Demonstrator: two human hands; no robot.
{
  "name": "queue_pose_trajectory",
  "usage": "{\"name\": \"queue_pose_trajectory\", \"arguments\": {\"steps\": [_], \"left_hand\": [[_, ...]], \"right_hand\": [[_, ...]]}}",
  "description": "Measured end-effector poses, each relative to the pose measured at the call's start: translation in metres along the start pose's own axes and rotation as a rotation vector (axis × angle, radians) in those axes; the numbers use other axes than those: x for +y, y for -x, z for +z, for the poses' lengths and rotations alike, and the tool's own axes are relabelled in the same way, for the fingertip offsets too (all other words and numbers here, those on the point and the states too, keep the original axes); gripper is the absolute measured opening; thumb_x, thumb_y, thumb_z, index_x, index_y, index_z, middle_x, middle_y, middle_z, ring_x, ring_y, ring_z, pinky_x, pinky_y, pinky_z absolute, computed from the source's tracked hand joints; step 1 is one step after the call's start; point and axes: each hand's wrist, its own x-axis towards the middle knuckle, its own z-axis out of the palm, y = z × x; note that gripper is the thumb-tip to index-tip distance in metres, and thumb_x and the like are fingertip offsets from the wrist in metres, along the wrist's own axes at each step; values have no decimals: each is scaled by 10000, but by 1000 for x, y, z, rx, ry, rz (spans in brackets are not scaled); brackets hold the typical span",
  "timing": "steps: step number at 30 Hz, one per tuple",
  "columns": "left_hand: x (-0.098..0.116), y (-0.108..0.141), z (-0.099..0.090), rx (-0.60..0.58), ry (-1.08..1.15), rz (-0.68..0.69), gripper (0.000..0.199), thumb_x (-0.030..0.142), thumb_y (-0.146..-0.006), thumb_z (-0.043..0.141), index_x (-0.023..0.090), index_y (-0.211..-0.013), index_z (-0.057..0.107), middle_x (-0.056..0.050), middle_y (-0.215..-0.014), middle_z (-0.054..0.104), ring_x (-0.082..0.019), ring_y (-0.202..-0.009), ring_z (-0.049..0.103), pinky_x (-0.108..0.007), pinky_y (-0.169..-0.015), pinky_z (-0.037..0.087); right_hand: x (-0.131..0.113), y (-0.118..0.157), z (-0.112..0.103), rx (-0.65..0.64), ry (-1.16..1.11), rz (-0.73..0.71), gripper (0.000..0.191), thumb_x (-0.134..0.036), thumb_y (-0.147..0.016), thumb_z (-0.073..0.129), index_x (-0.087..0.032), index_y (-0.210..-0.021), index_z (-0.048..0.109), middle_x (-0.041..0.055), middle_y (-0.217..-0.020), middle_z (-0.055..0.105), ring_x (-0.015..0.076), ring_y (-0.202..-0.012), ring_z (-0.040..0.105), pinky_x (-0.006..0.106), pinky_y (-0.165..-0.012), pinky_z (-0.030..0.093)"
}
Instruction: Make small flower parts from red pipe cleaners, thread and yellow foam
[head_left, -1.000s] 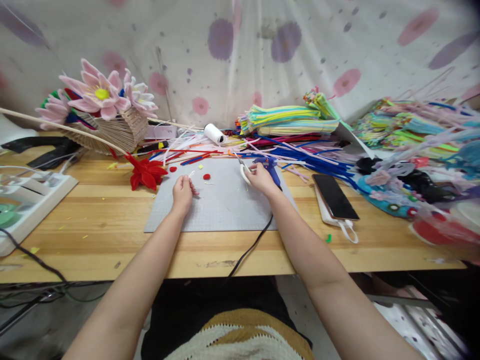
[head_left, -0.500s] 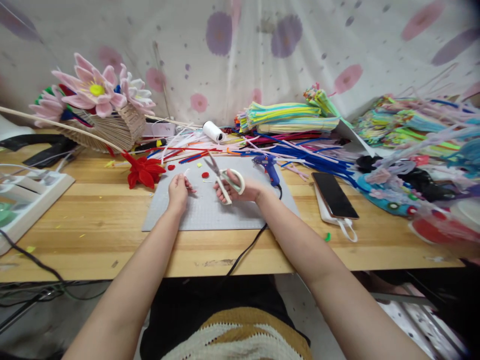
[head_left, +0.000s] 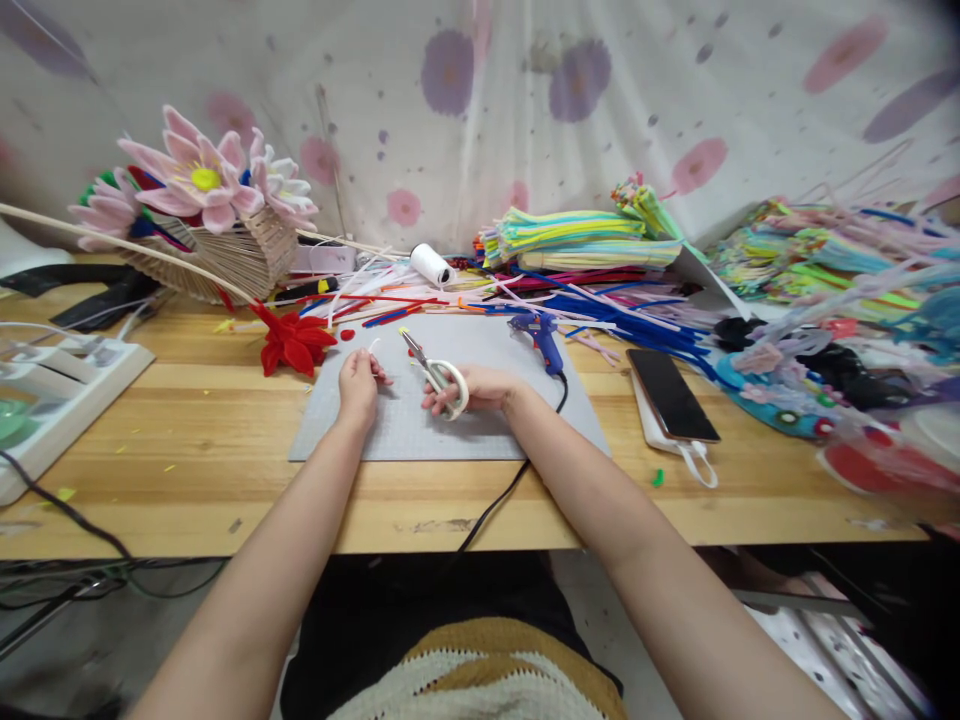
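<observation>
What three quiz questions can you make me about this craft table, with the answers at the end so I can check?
1. Pick one. What is the right hand holding?
A) a phone
B) scissors
C) a white spool

2. True or false? The blue glue gun is lying on the grey mat.

3. Fill in the blank. The flower nearest the left hand is coloured ____.

Key: 1. B; 2. True; 3. red
</observation>
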Motion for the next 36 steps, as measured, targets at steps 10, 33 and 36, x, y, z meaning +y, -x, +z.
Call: {"name": "queue_pose_trajectory", "arguments": {"steps": [10, 33, 36], "left_hand": [[-8, -8, -5, 28, 133, 22, 251, 283, -817, 471, 167, -602, 416, 62, -495, 392, -54, -422, 418, -159, -409, 419], [-2, -1, -5, -148, 32, 60, 292, 343, -797, 525, 168, -581, 433, 38, -546, 407, -64, -470, 425, -157, -406, 372], [-3, -2, -6, -172, 25, 64, 280, 329, -798, 518, 169, -584, 438, 33, -554, 419, -69, -481, 426, -160, -411, 376]], "right_hand": [[-7, -3, 1, -212, -122, 26, 614, -660, -832, 194, -135, -812, 513, -8, -564, 461, 93, -504, 447, 218, -485, 359], [4, -29, 21, -156, -360, -131, 652, -652, -843, 175, -116, -749, 534, -29, -487, 384, 58, -422, 317, 158, -393, 258], [6, -28, 18, -138, -391, -155, 584, -566, -888, 206, -107, -740, 535, -34, -479, 378, 43, -401, 285, 140, -362, 226]]}}
